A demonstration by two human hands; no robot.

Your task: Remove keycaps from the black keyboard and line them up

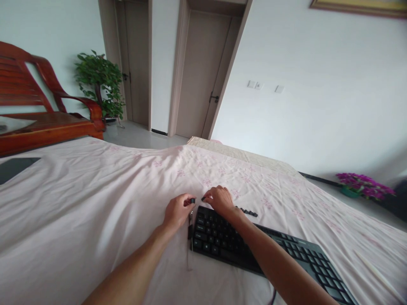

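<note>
Beneath right forearm (273,254), black keyboard (229,245), partly hidden

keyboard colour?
The keyboard is black; head view shows it.

There are two hands (179,210), one keyboard (222,237) — two doors (203,76), two plants (99,78), one bench (47,123) — and three wall plates (279,89).
</note>
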